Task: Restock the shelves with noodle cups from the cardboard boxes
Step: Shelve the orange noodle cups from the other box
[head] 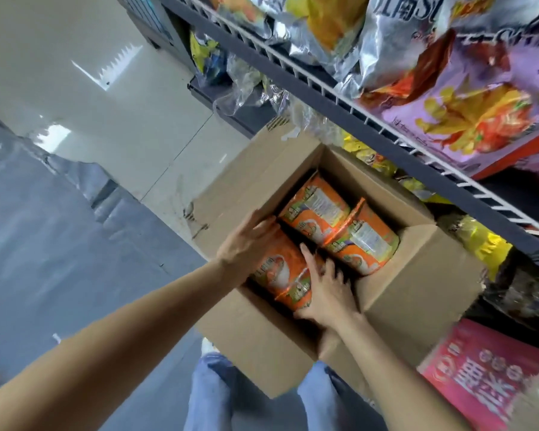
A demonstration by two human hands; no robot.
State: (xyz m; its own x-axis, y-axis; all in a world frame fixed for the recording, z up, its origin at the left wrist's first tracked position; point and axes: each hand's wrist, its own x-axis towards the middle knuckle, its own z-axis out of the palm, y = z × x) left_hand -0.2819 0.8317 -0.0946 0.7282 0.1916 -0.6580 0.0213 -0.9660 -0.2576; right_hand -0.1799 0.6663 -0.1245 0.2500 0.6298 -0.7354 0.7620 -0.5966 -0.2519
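A person is standing over an open cardboard box [395, 309] that is sitting on the floor [112, 126] just beside a wire shelf [349, 113]. Three orange noodle cups are lying on their sides inside the box. The left hand [246, 241] is resting with fairly straight fingers across the far end of the nearest noodle cup [280, 275], while the right hand [327, 293] is curling its fingers around the near side of that same cup, grasping it. The second noodle cup [318, 209] and the third noodle cup [364, 244] are lying side by side deeper in the box, touching each other. Snack bags [467, 119] are filling the shelf above, and a red carton [486, 381] is sitting on the lower right. The person's jeans [206, 396] are showing below the box.
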